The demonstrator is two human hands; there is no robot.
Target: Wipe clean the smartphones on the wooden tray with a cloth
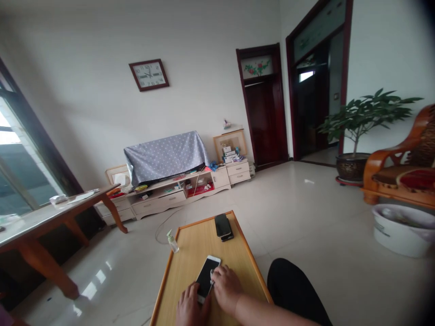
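Note:
A white-framed smartphone (205, 277) with a dark screen lies face up on the small wooden table (194, 235). My left hand (190, 306) grips its lower end, fingers along the left side and thumb at the right. My right hand (227, 286) is closed, pinching a small whitish piece (212, 274) at the phone's right edge; its exact kind is too small to make out. Farther up the table are a clear pump bottle (173, 243) with a pale green top, at the left edge, and two stacked dark phones (223, 226) near the far right corner.
My dark-clothed knee (294, 287) is right of the table. Beyond stands a low white cabinet (159, 204) with a cloth-covered object (166, 154). A larger table (78, 199) is at left; a potted plant (355, 159), wooden chair (382, 158) and white tub (396, 233) are at right.

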